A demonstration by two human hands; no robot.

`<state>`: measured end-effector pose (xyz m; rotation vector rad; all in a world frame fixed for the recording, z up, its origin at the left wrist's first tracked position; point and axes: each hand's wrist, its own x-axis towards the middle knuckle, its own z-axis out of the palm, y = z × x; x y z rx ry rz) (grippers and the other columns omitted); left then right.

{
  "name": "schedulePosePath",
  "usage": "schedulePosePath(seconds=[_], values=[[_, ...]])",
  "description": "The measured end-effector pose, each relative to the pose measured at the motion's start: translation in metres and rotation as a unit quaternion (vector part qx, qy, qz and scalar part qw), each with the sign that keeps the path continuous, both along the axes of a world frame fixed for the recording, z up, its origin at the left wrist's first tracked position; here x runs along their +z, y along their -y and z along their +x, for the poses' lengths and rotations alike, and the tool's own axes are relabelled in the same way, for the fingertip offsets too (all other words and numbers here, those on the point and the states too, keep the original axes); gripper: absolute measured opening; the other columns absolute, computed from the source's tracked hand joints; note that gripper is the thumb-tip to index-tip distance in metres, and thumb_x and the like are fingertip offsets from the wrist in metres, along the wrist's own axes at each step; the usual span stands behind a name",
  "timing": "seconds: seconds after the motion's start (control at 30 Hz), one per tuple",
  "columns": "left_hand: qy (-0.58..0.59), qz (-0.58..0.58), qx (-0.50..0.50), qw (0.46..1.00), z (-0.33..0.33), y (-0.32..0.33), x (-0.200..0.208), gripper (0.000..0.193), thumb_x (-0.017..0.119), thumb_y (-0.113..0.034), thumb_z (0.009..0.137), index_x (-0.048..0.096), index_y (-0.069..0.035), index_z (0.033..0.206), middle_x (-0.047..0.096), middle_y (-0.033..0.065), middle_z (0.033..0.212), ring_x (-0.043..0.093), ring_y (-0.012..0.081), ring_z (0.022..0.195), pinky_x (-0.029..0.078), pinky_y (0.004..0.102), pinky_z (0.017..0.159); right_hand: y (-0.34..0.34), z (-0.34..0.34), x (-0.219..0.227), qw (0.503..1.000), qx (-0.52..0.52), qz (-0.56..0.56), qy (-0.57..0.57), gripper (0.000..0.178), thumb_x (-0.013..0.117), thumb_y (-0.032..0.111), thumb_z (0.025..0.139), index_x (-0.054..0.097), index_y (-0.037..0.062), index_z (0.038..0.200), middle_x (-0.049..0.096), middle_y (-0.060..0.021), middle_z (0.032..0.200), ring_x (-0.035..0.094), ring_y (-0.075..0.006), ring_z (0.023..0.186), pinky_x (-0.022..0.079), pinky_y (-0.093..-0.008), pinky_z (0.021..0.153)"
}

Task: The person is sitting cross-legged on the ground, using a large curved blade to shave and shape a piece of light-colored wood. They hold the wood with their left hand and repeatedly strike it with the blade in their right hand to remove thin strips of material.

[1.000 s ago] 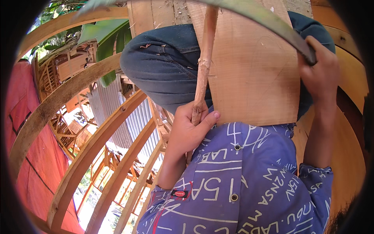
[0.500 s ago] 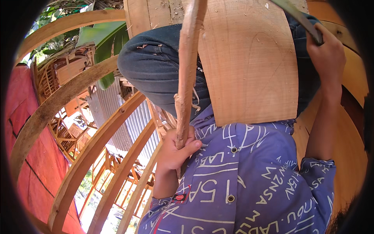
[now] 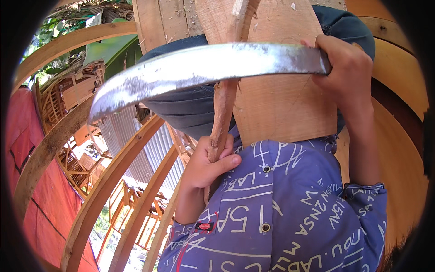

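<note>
A peeled brown stick (image 3: 223, 113) stands slanting up and away from me, and my left hand (image 3: 210, 163) is wrapped round its near end. My right hand (image 3: 346, 68) grips the handle end of a machete (image 3: 195, 68) with a long, broad, shiny blade, slightly curved at its tip. The blade lies across the stick, reaching far to the left, and hides part of it. Whether the edge touches the wood I cannot tell. Under the stick a wide wooden board (image 3: 285, 109) rests over my lap, its near end against my shirt.
Curved timber ribs (image 3: 108, 181) rise at the left, with gaps between them. Beyond lie corrugated metal sheets (image 3: 129, 145) and a red tarp (image 3: 50, 213). Planks (image 3: 170, 20) with wood chips extend ahead. Curved wooden planking (image 3: 394, 59) closes the right side.
The machete has swung from the upper right down and left across the stick, with my right hand moving inward. The stick's far end has shifted right; my left hand keeps its grip.
</note>
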<state>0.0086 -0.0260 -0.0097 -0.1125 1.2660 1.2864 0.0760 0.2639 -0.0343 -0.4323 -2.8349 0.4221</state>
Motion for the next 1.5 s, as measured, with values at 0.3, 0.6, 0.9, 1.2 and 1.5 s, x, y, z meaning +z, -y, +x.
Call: schedulePosePath(seconds=[0.3, 0.6, 0.9, 1.2, 1.5], values=[[0.029, -0.059, -0.004, 0.998, 0.007, 0.002, -0.008, 0.037, 0.074, -0.021, 0.076, 0.038, -0.01, 0.072, 0.039, -0.0042, 0.062, 0.033, 0.0032, 0.054, 0.024, 0.0203, 0.046, -0.02, 0.0, -0.034, 0.999, -0.02, 0.047, 0.007, 0.012, 0.066, 0.02, 0.074, 0.066, 0.0113, 0.083, 0.063, -0.0078, 0.07, 0.061, -0.0293, 0.065, 0.045, -0.0381, 0.057], [0.062, -0.046, 0.071, 0.995, 0.0, 0.022, -0.017, 0.034, 0.071, -0.018, 0.081, 0.039, -0.011, 0.07, 0.038, -0.0058, 0.058, 0.034, 0.0033, 0.05, 0.025, 0.021, 0.045, -0.086, 0.021, -0.037, 0.977, -0.197, 0.011, 0.078, 0.032, 0.065, 0.035, 0.086, 0.062, 0.0031, 0.08, 0.053, -0.0154, 0.061, 0.05, -0.0315, 0.053, 0.04, -0.0375, 0.051], [-0.081, -0.083, -0.103, 0.988, -0.009, -0.011, 0.002, 0.035, 0.071, -0.018, 0.079, 0.04, -0.009, 0.067, 0.04, -0.005, 0.06, 0.036, 0.0041, 0.059, 0.029, 0.0226, 0.051, 0.006, 0.007, 0.0, 0.995, 0.0, -0.044, 0.088, 0.021, 0.067, 0.025, 0.074, 0.064, 0.0057, 0.082, 0.062, -0.0142, 0.07, 0.061, -0.0338, 0.065, 0.047, -0.0413, 0.056], [-0.151, -0.125, 0.009, 0.981, 0.008, 0.021, 0.008, 0.035, 0.073, -0.015, 0.079, 0.04, -0.009, 0.066, 0.039, -0.0046, 0.058, 0.035, 0.0045, 0.056, 0.028, 0.0233, 0.05, -0.049, -0.012, -0.023, 0.981, -0.163, -0.02, 0.105, 0.016, 0.065, 0.019, 0.077, 0.063, 0.0042, 0.083, 0.057, -0.0151, 0.066, 0.055, -0.0318, 0.06, 0.043, -0.0378, 0.054], [-0.194, -0.128, -0.108, 0.967, -0.004, -0.01, 0.016, 0.03, 0.073, -0.019, 0.078, 0.047, -0.004, 0.071, 0.041, -0.0017, 0.058, 0.037, 0.0063, 0.057, 0.03, 0.0245, 0.051, -0.01, -0.003, -0.008, 0.999, -0.018, -0.031, 0.039, 0.011, 0.068, 0.017, 0.073, 0.065, 0.0077, 0.079, 0.061, -0.0136, 0.07, 0.06, -0.0328, 0.065, 0.045, -0.0388, 0.056]])
